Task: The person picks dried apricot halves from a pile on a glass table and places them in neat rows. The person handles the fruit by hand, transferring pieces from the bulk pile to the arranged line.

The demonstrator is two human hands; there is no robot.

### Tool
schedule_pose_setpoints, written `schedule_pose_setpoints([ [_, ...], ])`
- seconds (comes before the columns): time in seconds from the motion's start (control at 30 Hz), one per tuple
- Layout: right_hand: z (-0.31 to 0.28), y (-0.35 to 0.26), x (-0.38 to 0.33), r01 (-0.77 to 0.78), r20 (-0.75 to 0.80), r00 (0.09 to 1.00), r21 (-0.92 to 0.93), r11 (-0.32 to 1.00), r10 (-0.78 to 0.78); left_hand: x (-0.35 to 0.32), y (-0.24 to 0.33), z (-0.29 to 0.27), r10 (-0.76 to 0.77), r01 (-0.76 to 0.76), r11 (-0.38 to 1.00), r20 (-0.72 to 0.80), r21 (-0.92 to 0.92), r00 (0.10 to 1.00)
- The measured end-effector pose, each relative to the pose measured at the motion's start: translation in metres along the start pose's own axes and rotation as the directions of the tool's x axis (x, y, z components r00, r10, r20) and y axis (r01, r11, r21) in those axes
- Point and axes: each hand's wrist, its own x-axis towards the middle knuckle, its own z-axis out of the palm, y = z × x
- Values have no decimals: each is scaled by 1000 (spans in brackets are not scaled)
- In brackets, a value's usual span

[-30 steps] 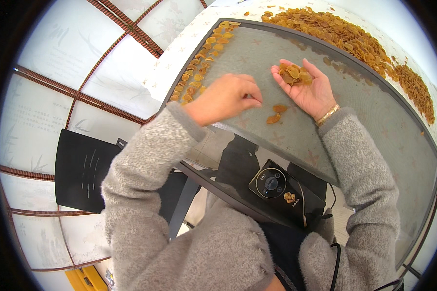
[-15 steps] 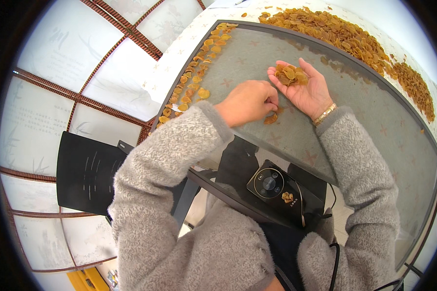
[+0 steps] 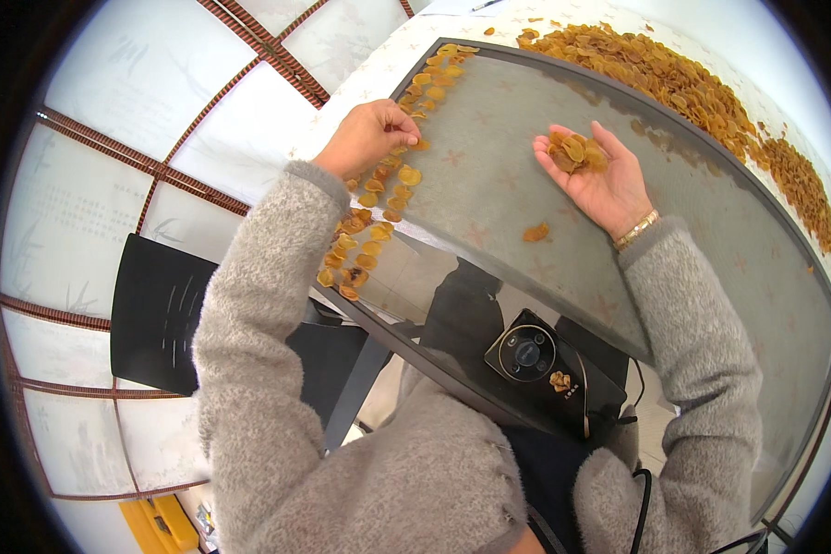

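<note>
My left hand (image 3: 376,136) pinches one amber dried slice (image 3: 420,145) between thumb and fingertips. It is over the short rows of similar slices (image 3: 397,191) laid along the left side of a grey, dark-framed see-through panel (image 3: 508,120). Palm up, my right hand (image 3: 609,189) cups a small pile of dried slices (image 3: 577,152) above the panel's middle. A little clump of slices (image 3: 535,233) lies on the panel between my hands, nearer to me. Part of the rows is hidden behind my left hand and sleeve.
Beyond the panel, a large heap of dried slices (image 3: 637,69) spreads over a patterned white cloth. A black device with a round dial-like face (image 3: 526,353) shows at the panel's near part. A black chair (image 3: 157,319) stands at left, by tiled floor with dark red strips.
My left hand has moved left and away from me, from beside my right hand to the rows. The clump it was touching now lies free. The right hand still cups its pile.
</note>
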Motion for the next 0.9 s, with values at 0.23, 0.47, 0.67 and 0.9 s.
schedule_pose_setpoints([
  [0.23,-8,-2,2,-16,68,998,-25,1000,18,-2,-8,10,-11,7,998,65,56,998],
  [0.47,-7,-1,2,-20,60,998,-27,999,22,-3,-9,13,6,-11,996,56,91,998],
  [0.67,-8,-2,3,-19,68,997,-36,999,22,-3,-10,15,-13,5,991,63,132,998],
  [0.9,-10,-2,4,-17,69,997,-48,999,20,-3,-12,16,-31,24,992,53,125,998],
])
